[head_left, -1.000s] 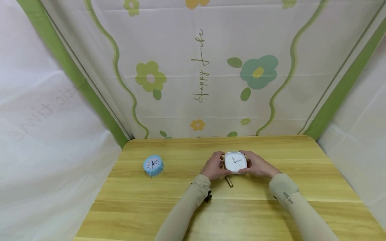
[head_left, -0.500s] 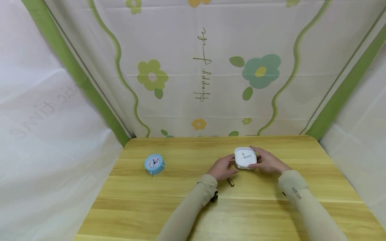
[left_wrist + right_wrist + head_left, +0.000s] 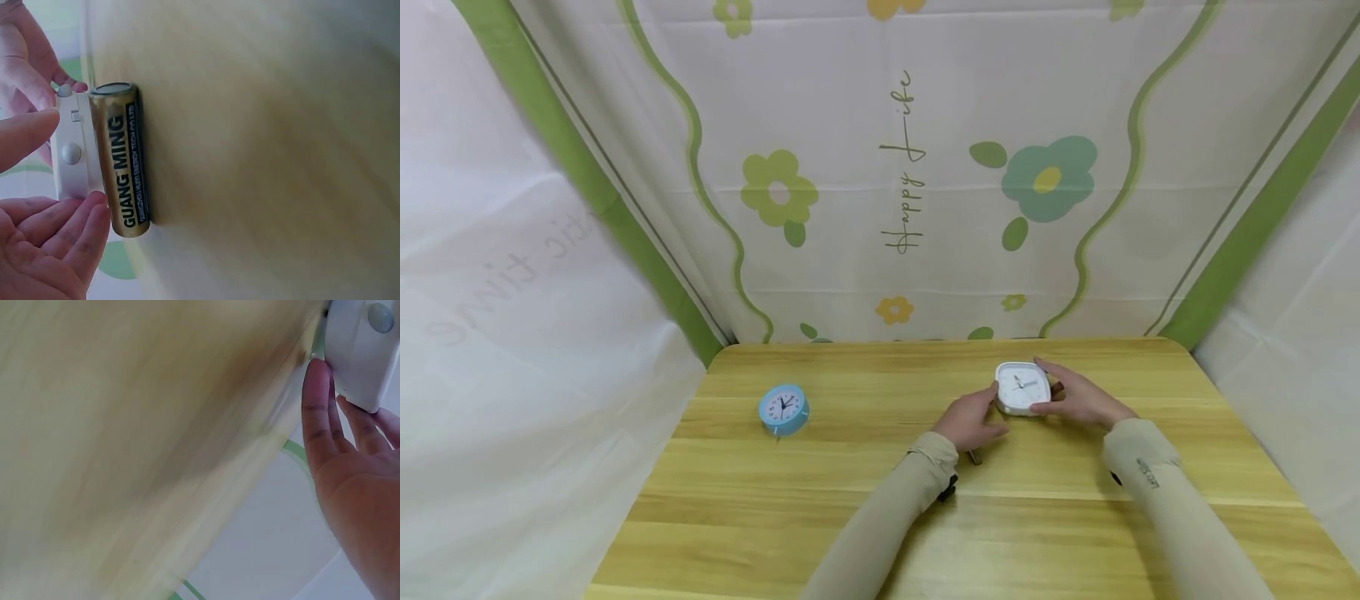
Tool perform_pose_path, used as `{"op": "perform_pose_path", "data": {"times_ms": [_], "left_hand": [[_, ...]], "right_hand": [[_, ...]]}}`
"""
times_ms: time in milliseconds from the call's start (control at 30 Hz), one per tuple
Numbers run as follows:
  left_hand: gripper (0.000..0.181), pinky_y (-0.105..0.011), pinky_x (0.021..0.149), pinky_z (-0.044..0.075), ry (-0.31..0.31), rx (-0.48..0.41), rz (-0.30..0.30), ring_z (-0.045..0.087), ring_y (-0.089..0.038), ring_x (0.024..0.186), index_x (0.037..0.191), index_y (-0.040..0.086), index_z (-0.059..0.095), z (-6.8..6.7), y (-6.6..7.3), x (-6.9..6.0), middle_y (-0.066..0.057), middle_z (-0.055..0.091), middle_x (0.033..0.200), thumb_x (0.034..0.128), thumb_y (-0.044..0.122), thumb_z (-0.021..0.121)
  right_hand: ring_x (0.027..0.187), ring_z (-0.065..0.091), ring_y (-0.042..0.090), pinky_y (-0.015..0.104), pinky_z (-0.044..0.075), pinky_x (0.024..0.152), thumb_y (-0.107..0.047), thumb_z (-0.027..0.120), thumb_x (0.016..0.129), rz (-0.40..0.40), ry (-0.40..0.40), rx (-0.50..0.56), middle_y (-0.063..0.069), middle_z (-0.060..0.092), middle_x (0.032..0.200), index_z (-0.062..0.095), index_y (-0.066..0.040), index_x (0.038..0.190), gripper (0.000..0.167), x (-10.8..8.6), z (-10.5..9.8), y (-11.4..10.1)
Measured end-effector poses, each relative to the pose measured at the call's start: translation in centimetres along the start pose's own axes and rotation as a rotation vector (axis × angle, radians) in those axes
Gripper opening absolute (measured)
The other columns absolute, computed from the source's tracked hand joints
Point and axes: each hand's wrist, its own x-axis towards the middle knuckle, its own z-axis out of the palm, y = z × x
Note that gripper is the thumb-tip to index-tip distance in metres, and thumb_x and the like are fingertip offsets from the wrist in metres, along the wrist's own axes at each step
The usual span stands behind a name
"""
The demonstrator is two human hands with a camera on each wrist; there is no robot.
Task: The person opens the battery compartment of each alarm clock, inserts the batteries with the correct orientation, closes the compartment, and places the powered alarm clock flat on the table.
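A white square alarm clock (image 3: pixel 1022 387) faces up toward the head camera near the table's back right. My right hand (image 3: pixel 1086 398) pinches its right side, thumb at the lower corner and a finger at the upper one. At its left edge, my left hand (image 3: pixel 970 419) touches with a fingertip, the other visible digit apart from the case. In the left wrist view, straight left fingers (image 3: pixel 81 231) lie along the clock's side (image 3: pixel 74 150). A gold battery (image 3: pixel 122 159) lies on the wood, mostly behind the left hand in the head view. Whether the clock touches the table, I cannot tell.
A round light-blue alarm clock (image 3: pixel 784 408) lies tilted on the left of the wooden table (image 3: pixel 850 517). Behind the table hangs a white flowered curtain (image 3: pixel 842 267), and white cloth stands on both sides.
The white clock has moved right and slightly back with my right hand. My left hand has followed to the right, its grip loosened to a touch. The blue clock stays put.
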Motion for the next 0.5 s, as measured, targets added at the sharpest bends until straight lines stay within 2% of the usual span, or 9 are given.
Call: {"op": "perform_pose_path", "data": {"times_ms": [267, 500], "left_hand": [[0.081, -0.026, 0.117, 0.040, 0.005, 0.017, 0.010, 0.049, -0.017, 0.145, 0.163, 0.007, 0.030, -0.3, -0.6, 0.2, -0.007, 0.044, 0.162, 0.0988, 0.033, 0.072], [0.087, -0.026, 0.121, 0.035, -0.008, 0.008, -0.004, 0.043, -0.019, 0.149, 0.166, 0.010, 0.023, -0.5, -1.2, 0.9, -0.006, 0.038, 0.166, 0.0980, 0.032, 0.073]], "right_hand": [[0.115, 0.064, 0.037, 0.054, 0.053, 0.096, -0.041, 0.078, 0.093, -0.001, 0.007, 0.007, 0.032, 0.053, 0.143, 0.018, 0.000, 0.164, 0.102, 0.7, 0.3, 0.0], [0.119, 0.060, 0.044, 0.058, 0.051, 0.100, -0.036, 0.077, 0.095, -0.011, 0.037, 0.038, 0.034, 0.040, 0.155, 0.018, 0.000, 0.164, 0.098, 1.6, 0.5, 0.2]]}}
